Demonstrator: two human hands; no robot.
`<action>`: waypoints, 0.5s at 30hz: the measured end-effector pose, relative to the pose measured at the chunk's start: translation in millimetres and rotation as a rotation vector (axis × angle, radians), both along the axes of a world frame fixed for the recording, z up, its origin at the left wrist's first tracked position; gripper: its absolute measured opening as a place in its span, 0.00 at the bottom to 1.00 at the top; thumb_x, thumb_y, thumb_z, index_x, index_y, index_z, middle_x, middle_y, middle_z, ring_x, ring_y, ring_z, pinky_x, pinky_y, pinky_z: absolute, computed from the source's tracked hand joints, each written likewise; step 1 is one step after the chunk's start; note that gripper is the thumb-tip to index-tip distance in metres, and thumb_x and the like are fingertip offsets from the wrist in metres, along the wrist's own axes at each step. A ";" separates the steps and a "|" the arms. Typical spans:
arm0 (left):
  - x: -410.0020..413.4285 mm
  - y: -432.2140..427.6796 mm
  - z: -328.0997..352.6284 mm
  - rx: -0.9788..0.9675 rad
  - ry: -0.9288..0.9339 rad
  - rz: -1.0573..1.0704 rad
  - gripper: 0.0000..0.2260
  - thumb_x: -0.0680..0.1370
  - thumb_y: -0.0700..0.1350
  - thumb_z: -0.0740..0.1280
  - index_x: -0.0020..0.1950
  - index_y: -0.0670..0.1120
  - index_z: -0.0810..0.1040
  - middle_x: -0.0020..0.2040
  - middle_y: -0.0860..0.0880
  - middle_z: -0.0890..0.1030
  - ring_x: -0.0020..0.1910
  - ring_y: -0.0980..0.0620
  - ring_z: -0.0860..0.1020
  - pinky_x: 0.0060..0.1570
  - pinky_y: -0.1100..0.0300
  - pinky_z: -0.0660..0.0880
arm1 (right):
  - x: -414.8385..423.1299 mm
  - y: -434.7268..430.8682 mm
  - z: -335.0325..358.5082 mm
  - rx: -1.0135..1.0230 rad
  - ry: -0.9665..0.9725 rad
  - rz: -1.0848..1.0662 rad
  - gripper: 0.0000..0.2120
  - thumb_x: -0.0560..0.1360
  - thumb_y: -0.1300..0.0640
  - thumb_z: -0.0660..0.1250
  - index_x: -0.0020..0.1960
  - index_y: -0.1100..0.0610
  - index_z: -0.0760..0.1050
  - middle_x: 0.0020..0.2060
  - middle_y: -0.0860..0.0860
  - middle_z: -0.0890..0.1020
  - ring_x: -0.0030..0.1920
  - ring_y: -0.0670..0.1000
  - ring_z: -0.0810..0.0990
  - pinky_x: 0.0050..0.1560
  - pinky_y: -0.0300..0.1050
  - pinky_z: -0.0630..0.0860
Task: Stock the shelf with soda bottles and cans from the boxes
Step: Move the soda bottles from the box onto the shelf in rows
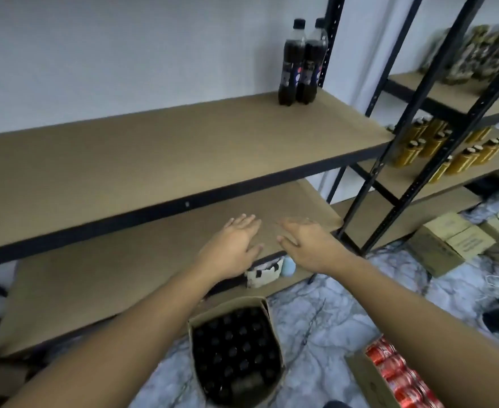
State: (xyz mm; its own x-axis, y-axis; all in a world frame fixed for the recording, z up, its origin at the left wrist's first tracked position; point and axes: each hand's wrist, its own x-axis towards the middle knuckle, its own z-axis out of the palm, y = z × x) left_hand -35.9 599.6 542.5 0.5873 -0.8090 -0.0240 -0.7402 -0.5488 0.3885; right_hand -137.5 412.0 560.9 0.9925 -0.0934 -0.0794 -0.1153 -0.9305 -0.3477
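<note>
1. The left hand [233, 245] is open, with fingers straight and close together and the palm down, and it holds nothing.
2. The right hand [307, 242] is open too, with fingers a little spread and the palm down, and it is empty.
3. Both hands are side by side, near but apart, above the front part of the lower board [110, 269] of the shelf [272, 181] (whether they touch the board, I cannot tell).
4. Two soda bottles [292, 63] with dark drink and black caps stand upright on the upper board [183, 148], at its right back corner, close against each other.
5. On the floor [316, 319], just in front of the shelf and between the two forearms, stands an open box of bottles [236, 357], full of dark caps.
6. A box of cans [401, 375], with red ones inside, is at the lower right, partly covered by the right forearm.
7. The second shelf [454, 94] at the right carries yellow bottles [432, 142], and cardboard boxes [448, 242] lie on the floor near it.
</note>
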 end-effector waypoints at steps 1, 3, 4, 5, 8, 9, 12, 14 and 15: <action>-12.7 8.3 -16.5 0.007 0.053 0.038 0.28 0.85 0.52 0.61 0.82 0.44 0.60 0.82 0.44 0.58 0.82 0.47 0.55 0.79 0.58 0.49 | -8.1 4.1 -15.0 0.019 0.024 0.029 0.23 0.85 0.50 0.58 0.77 0.58 0.66 0.73 0.55 0.73 0.72 0.56 0.71 0.71 0.50 0.65; -39.5 25.4 -56.6 0.036 0.160 0.117 0.25 0.84 0.50 0.64 0.79 0.42 0.66 0.79 0.43 0.67 0.79 0.42 0.62 0.75 0.58 0.57 | -26.5 11.9 -52.2 0.066 0.108 0.090 0.22 0.85 0.50 0.59 0.76 0.58 0.68 0.72 0.55 0.74 0.71 0.57 0.71 0.70 0.51 0.68; -52.7 33.6 -78.7 0.066 0.214 0.154 0.24 0.83 0.50 0.64 0.78 0.42 0.68 0.77 0.43 0.69 0.77 0.41 0.65 0.73 0.58 0.60 | -35.5 15.1 -74.0 0.086 0.174 0.126 0.21 0.85 0.50 0.59 0.75 0.57 0.69 0.71 0.56 0.75 0.69 0.58 0.72 0.68 0.53 0.70; -66.5 41.4 -101.7 0.112 0.266 0.193 0.25 0.84 0.52 0.63 0.79 0.43 0.67 0.77 0.44 0.68 0.77 0.41 0.65 0.74 0.57 0.62 | -44.7 19.0 -96.0 0.105 0.253 0.163 0.21 0.85 0.48 0.59 0.75 0.55 0.69 0.69 0.56 0.76 0.67 0.58 0.74 0.65 0.55 0.73; -105.8 61.1 -165.9 0.246 0.437 0.325 0.27 0.84 0.55 0.61 0.81 0.47 0.62 0.79 0.46 0.66 0.76 0.45 0.67 0.71 0.54 0.67 | -67.6 30.9 -161.3 0.165 0.448 0.246 0.24 0.84 0.47 0.59 0.78 0.53 0.66 0.71 0.55 0.75 0.68 0.57 0.73 0.66 0.52 0.72; -116.5 65.9 -185.5 0.264 0.494 0.358 0.28 0.84 0.55 0.61 0.81 0.47 0.61 0.80 0.47 0.65 0.75 0.46 0.68 0.70 0.56 0.67 | -72.8 34.5 -182.6 0.174 0.509 0.267 0.24 0.84 0.47 0.60 0.78 0.53 0.66 0.71 0.55 0.74 0.68 0.57 0.73 0.66 0.52 0.72; -137.8 79.7 -248.1 0.284 0.611 0.464 0.29 0.83 0.54 0.64 0.81 0.47 0.61 0.76 0.46 0.71 0.70 0.46 0.73 0.64 0.57 0.71 | -77.4 43.8 -251.0 0.186 0.670 0.306 0.23 0.84 0.48 0.61 0.76 0.53 0.68 0.66 0.55 0.76 0.63 0.57 0.76 0.62 0.50 0.74; -147.3 91.8 -300.1 0.307 0.660 0.550 0.27 0.82 0.54 0.66 0.79 0.49 0.64 0.68 0.44 0.78 0.63 0.45 0.77 0.56 0.56 0.75 | -77.0 50.0 -306.7 0.196 0.756 0.280 0.22 0.83 0.48 0.62 0.75 0.54 0.71 0.64 0.56 0.78 0.61 0.57 0.77 0.61 0.51 0.75; -150.5 97.6 -328.5 0.320 0.684 0.591 0.27 0.81 0.55 0.66 0.78 0.50 0.67 0.64 0.44 0.80 0.60 0.45 0.79 0.53 0.56 0.75 | -75.0 52.9 -336.1 0.196 0.793 0.260 0.21 0.83 0.48 0.63 0.74 0.53 0.71 0.62 0.56 0.79 0.60 0.57 0.78 0.61 0.52 0.76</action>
